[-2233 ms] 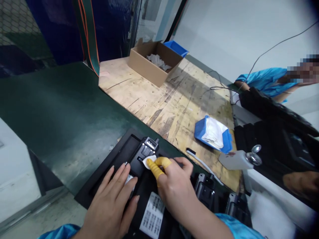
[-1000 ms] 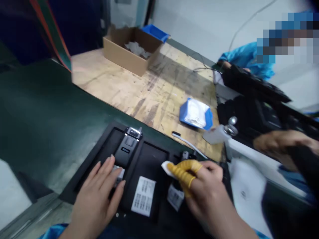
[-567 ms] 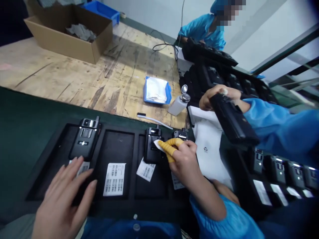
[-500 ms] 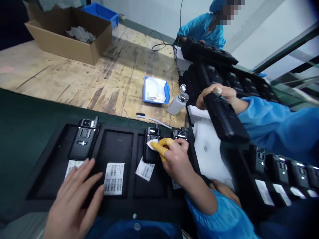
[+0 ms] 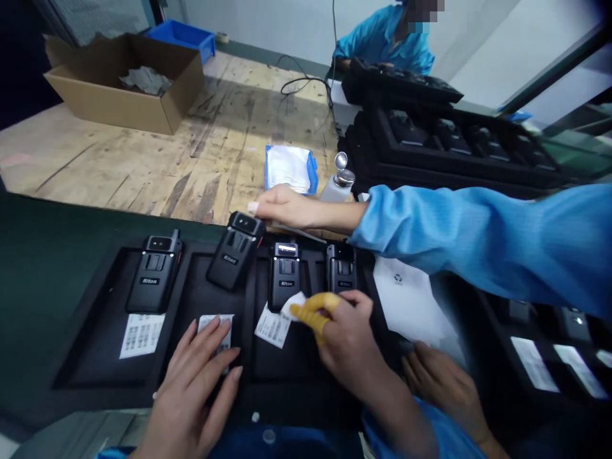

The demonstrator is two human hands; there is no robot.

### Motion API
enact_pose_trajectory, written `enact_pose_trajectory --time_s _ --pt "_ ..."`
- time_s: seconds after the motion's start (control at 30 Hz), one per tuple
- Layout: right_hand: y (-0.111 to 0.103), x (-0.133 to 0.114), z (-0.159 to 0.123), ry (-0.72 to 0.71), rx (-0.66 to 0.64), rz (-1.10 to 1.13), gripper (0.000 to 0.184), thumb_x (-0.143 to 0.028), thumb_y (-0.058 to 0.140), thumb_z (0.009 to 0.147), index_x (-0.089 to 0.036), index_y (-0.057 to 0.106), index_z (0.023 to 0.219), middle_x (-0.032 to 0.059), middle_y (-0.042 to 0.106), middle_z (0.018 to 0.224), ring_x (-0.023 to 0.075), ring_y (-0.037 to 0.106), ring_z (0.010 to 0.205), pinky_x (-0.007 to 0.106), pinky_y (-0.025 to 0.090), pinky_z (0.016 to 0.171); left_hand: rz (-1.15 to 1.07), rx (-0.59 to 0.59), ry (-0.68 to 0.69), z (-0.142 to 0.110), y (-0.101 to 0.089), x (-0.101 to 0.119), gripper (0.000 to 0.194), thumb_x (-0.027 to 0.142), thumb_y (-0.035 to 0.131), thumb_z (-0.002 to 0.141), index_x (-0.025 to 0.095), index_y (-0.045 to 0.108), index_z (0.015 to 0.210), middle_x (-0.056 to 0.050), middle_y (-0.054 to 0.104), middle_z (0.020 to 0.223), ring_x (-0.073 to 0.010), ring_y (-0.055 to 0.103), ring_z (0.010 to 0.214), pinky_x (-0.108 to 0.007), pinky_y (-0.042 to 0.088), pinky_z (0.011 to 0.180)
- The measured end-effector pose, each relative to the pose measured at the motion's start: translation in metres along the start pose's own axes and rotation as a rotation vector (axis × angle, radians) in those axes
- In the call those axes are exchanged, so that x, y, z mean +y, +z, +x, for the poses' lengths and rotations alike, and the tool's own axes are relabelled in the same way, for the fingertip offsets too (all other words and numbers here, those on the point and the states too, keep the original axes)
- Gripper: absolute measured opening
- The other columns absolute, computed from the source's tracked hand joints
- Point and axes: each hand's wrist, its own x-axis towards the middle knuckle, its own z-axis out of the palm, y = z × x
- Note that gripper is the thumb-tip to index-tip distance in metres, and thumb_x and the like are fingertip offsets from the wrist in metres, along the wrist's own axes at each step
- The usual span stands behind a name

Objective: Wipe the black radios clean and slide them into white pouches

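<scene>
My left hand (image 5: 201, 376) lies flat with fingers spread over a barcode label sheet (image 5: 224, 324) in the tray's second compartment. Yellow finger covers are on my right hand (image 5: 347, 335), which pinches a white wipe (image 5: 294, 306) just below the third handheld radio (image 5: 285, 277), over another label sheet (image 5: 272, 326). The black foam tray (image 5: 109, 398) also bears a radio (image 5: 150, 274) at left and one at right (image 5: 341, 271). A co-worker's hand (image 5: 287, 207) holds a tilted radio (image 5: 234, 252) at the second compartment.
A blue tray of white wipes (image 5: 289, 169) and a pump bottle (image 5: 338, 186) stand behind the foam tray. A cardboard box (image 5: 119, 108) is at the back left. Stacked foam trays (image 5: 459, 172) rise at right. Another person's hand (image 5: 440, 379) is at lower right.
The co-worker's arm has reached leftward with a radio to the second compartment. My right hand has drawn the wipe down off the third radio. My left hand has moved right.
</scene>
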Motion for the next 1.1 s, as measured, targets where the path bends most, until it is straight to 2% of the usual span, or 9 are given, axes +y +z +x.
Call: enact_pose_trajectory --time_s 0.1,0.2,0.3,0.43,0.63,0.77,0.87,0.93,1.1 --pt "-0.002 0.018 0.008 0.091 0.017 -0.091 0.024 -0.003 0.049 0.070 -0.020 0.067 0.071 0.0021 0.054 0.075 0.0156 0.045 0.073 0.038 0.024 0.082 -0.017 -0.007 0.026 0.001 0.004 0.003 0.020 0.009 0.055 0.084 0.013 0.061 0.103 -0.013 0.062 0.120 -0.0221 0.053 0.120 -0.041 0.032 0.112" --pt "0.009 0.029 0.017 0.093 0.039 -0.105 0.027 -0.002 0.048 0.071 -0.020 0.069 0.073 0.0028 0.055 0.080 0.0156 0.046 0.075 0.039 0.024 0.084 -0.023 -0.055 0.043 0.003 0.011 0.007 0.021 0.011 0.054 0.085 0.013 0.060 0.105 -0.013 0.062 0.120 -0.0241 0.050 0.123 -0.044 0.033 0.110" --pt "0.021 0.030 0.020 0.059 0.043 -0.079 0.029 -0.001 0.049 0.072 -0.021 0.070 0.077 0.0018 0.057 0.079 0.0148 0.047 0.077 0.038 0.024 0.085 -0.042 -0.120 0.065 0.006 0.018 0.014 0.023 0.012 0.053 0.086 0.014 0.059 0.108 -0.013 0.059 0.125 -0.0255 0.045 0.128 -0.048 0.034 0.110" --pt "0.025 0.021 0.010 0.022 0.001 -0.049 0.025 -0.001 0.050 0.071 -0.019 0.064 0.063 0.0001 0.055 0.070 0.0133 0.047 0.072 0.038 0.024 0.085 -0.052 -0.147 0.078 0.015 0.021 0.022 0.023 0.013 0.052 0.086 0.015 0.059 0.108 -0.013 0.060 0.124 -0.0251 0.046 0.127 -0.050 0.035 0.109" --pt "-0.001 0.010 -0.018 -0.020 -0.056 0.050 0.022 -0.001 0.049 0.066 -0.020 0.061 0.061 -0.0002 0.053 0.068 0.0150 0.046 0.071 0.037 0.027 0.084 -0.022 -0.125 0.137 0.029 0.021 0.027 0.020 0.013 0.051 0.086 0.013 0.061 0.104 -0.014 0.063 0.118 -0.0261 0.052 0.121 -0.051 0.041 0.104" --pt "-0.030 0.040 -0.027 0.221 0.093 -0.111 0.029 -0.004 0.045 0.071 -0.018 0.068 0.079 0.0062 0.057 0.081 0.0205 0.047 0.083 0.039 0.031 0.081 0.003 -0.156 0.204 0.039 0.028 0.034 0.021 0.013 0.051 0.086 0.014 0.061 0.103 -0.014 0.062 0.120 -0.0271 0.053 0.121 -0.052 0.044 0.101" --pt "-0.042 0.065 -0.028 0.369 0.181 -0.250 0.030 -0.006 0.044 0.076 -0.019 0.070 0.085 0.0059 0.056 0.078 0.0194 0.047 0.077 0.039 0.031 0.079 0.019 -0.197 0.278 0.047 0.040 0.044 0.023 0.014 0.050 0.085 0.014 0.061 0.106 -0.015 0.061 0.123 -0.0284 0.053 0.121 -0.052 0.047 0.097" --pt "-0.042 0.073 -0.027 0.373 0.202 -0.263 0.033 -0.005 0.043 0.075 -0.019 0.070 0.086 0.0053 0.055 0.075 0.0186 0.046 0.074 0.039 0.031 0.080 0.036 -0.243 0.321 0.053 0.050 0.052 0.027 0.015 0.049 0.086 0.014 0.060 0.110 -0.014 0.059 0.126 -0.0286 0.052 0.122 -0.052 0.048 0.096" --pt "-0.022 0.073 -0.025 0.265 0.080 -0.129 0.038 0.000 0.043 0.072 -0.019 0.069 0.091 0.0063 0.058 0.087 0.0194 0.048 0.085 0.039 0.028 0.083 0.129 -0.333 0.356 0.066 0.074 0.071 0.038 0.024 0.051 0.086 0.010 0.054 0.121 -0.016 0.053 0.133 -0.0314 0.049 0.124 -0.055 0.047 0.096"
